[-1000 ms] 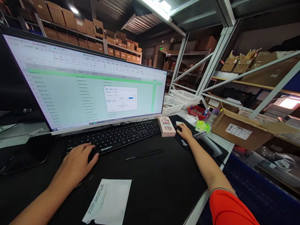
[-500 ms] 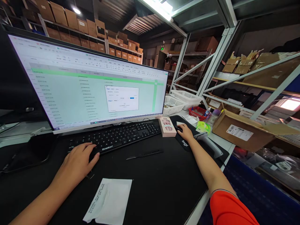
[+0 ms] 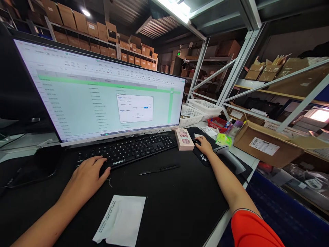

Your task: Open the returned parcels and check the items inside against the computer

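Observation:
My left hand [image 3: 86, 175] rests on the lower left corner of a black keyboard [image 3: 128, 149], fingers loosely curled with tips on the keys, holding nothing. My right hand [image 3: 204, 144] is cupped over a black mouse [image 3: 196, 140] on a black mouse pad [image 3: 203, 157]. A wide monitor [image 3: 102, 96] behind the keyboard shows a spreadsheet with a small dialog box. A pink box [image 3: 184, 139] lies between keyboard and mouse. On the black desk mat [image 3: 167, 202] lie a white folded paper [image 3: 120, 219] and a thin black pen-like thing [image 3: 159, 168].
A handheld scanner [image 3: 228, 159] lies right of my forearm. Beyond it are an open cardboard box [image 3: 264, 144], a green packet [image 3: 223, 139], a red basket [image 3: 216, 122] and white baskets [image 3: 197, 109]. Metal shelving [image 3: 231, 72] with cartons stands on the right and behind.
The view has drifted slightly, so everything sits a little further right in the picture. Both hands stay where they were on the keyboard and the mouse.

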{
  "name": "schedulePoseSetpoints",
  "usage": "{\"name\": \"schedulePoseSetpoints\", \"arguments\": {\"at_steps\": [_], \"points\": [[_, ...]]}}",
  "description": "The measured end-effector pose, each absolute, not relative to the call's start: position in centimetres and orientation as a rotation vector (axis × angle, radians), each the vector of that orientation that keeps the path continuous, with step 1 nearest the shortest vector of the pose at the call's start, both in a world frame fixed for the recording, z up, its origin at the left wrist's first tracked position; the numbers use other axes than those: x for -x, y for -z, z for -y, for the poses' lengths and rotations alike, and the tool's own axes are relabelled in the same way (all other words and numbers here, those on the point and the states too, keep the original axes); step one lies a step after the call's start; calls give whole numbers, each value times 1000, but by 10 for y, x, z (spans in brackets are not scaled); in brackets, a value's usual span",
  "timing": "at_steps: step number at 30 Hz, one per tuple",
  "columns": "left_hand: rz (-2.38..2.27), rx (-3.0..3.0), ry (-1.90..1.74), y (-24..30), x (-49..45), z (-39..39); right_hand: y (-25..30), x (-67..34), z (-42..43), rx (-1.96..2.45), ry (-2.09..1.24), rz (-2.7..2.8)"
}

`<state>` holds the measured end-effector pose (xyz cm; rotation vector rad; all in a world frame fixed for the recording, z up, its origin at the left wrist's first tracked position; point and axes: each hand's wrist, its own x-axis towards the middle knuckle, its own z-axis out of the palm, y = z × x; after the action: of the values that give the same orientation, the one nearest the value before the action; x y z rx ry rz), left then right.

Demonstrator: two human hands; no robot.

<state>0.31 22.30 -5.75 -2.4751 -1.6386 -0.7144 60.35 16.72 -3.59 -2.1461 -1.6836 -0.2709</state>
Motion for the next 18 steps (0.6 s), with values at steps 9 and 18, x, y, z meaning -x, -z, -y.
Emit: {"name": "schedulePoseSetpoints", "arguments": {"at_steps": [9, 18], "points": [[1611, 2483, 722, 58, -3, -222, 36, -603, -166, 2149, 268, 1681], [1622, 2490, 740, 52, -5, -218, 35, -602, -166, 2154, 251, 1670]]}}
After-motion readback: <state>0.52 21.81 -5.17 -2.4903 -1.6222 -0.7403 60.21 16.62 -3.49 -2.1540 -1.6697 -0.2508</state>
